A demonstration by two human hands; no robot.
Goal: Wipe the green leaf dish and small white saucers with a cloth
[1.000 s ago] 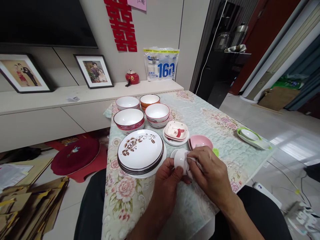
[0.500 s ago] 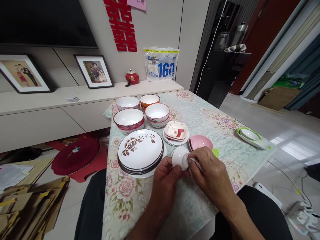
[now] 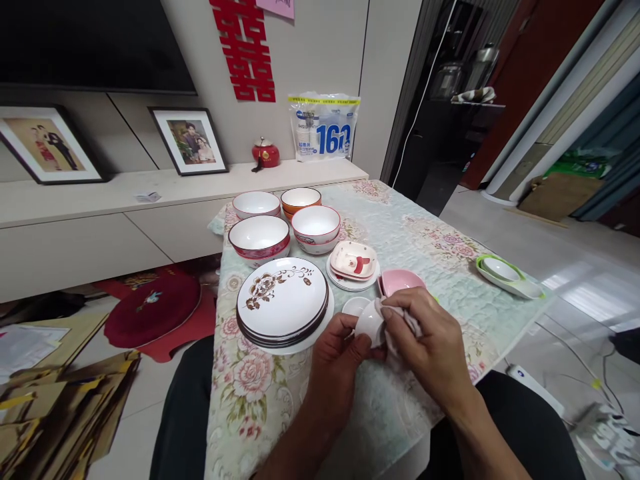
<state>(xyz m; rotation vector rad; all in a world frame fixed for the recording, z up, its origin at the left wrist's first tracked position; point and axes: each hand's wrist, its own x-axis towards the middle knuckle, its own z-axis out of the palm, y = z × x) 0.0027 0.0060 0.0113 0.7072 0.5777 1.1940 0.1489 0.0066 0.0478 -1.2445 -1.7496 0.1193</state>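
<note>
Sm. wht. bowl was tilted, held above near part of counter. L hand gripped its L side; R hand pinched pale cloth against it. Pink bowl sat just beyond R hand; brn.-flowered plates stood stacked to L, deep bowls behind.
</note>
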